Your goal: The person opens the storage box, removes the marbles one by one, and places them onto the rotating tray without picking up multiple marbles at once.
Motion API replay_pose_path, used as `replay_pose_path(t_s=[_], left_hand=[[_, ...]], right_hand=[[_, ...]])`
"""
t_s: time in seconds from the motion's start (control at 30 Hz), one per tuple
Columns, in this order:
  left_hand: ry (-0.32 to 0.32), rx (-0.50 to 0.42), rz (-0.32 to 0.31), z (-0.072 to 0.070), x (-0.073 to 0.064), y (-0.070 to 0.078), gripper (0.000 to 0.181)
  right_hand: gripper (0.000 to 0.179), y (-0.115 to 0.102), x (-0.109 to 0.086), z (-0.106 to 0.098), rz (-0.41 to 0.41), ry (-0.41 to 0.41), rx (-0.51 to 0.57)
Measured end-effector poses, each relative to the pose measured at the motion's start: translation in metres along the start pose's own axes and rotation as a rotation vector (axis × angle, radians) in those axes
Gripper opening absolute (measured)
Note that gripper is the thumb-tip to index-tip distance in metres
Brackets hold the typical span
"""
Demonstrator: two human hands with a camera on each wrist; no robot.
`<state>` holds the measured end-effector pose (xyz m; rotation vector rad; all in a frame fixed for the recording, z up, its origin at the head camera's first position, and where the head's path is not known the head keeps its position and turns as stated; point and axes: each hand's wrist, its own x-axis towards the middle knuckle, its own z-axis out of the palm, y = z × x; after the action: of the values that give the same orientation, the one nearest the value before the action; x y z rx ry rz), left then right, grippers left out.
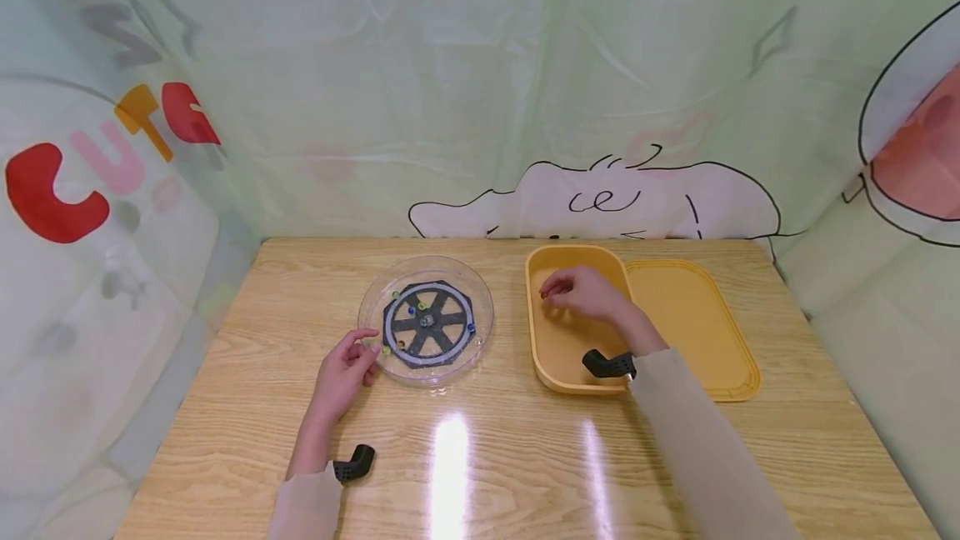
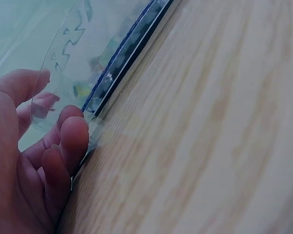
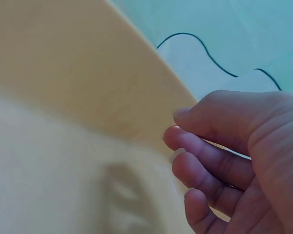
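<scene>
A clear round dish [image 1: 480, 286] stands on the table, with a black spoked wheel pattern [image 1: 428, 321] and several small green, blue and amber beads in it. My left hand [image 1: 345, 373] is at the dish's near left rim, fingers curled about its clear wall; the left wrist view shows a fingertip [image 2: 45, 103] through the plastic. Over the yellow container [image 1: 534, 340], my right hand [image 1: 585, 293] pinches a small dark red bead [image 1: 544, 295] above the floor. In the right wrist view the fingers [image 3: 185, 165] mostly hide that bead.
The yellow lid [image 1: 693, 332] lies flat, right of the container and partly beneath my right forearm. Printed cloth [image 1: 465, 90] hangs behind the wooden table [image 1: 285, 273] and at both sides. Bright light reflections [image 1: 450, 465] fall on the near tabletop.
</scene>
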<state>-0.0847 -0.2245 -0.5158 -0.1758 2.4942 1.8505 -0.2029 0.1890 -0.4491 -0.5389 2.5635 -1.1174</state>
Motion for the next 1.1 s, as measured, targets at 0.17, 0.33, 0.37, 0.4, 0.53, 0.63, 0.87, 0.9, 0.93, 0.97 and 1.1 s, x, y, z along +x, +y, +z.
replay_pose_path(t_s=[0.17,0.33,0.37,0.4,0.53,0.63,0.87,0.9,0.93,0.97,1.1], left_hand=[[0.006,-0.012,0.019,0.0,0.001,-0.009,0.028],[0.009,-0.024,0.024,-0.001,-0.001,-0.011,0.028],[0.01,-0.025,0.02,-0.001,0.0,-0.011,0.028],[0.01,-0.025,0.015,-0.001,0.0,-0.011,0.028],[0.007,-0.012,-0.006,0.0,0.002,-0.01,0.029],[0.001,-0.003,-0.018,0.0,0.003,-0.01,0.03],[0.012,-0.018,0.0,0.0,0.002,-0.01,0.026],[0.012,-0.017,0.009,0.0,0.001,-0.01,0.025],[0.013,-0.019,0.021,0.0,0.001,-0.01,0.025],[0.014,-0.022,0.03,0.0,0.001,-0.011,0.025],[0.013,-0.027,0.046,0.001,0.001,-0.011,0.026]], right_hand=[[0.013,-0.002,-0.004,-0.001,-0.031,0.04,-0.005],[0.014,-0.008,-0.008,0.001,-0.052,0.086,0.007],[0.014,-0.009,-0.009,0.001,-0.058,0.098,0.011],[0.015,-0.011,-0.01,0.002,-0.066,0.109,0.016],[0.016,-0.021,-0.015,0.005,-0.081,0.144,0.031],[0.016,-0.027,-0.017,0.009,-0.097,0.161,0.029],[0.016,-0.045,-0.018,0.025,-0.117,0.167,0.066],[0.016,-0.046,-0.018,0.028,-0.121,0.168,0.066],[0.016,-0.049,-0.018,0.03,-0.118,0.17,0.069],[0.017,-0.051,-0.018,0.033,-0.118,0.17,0.076],[0.017,-0.06,-0.018,0.043,-0.102,0.175,0.101]])
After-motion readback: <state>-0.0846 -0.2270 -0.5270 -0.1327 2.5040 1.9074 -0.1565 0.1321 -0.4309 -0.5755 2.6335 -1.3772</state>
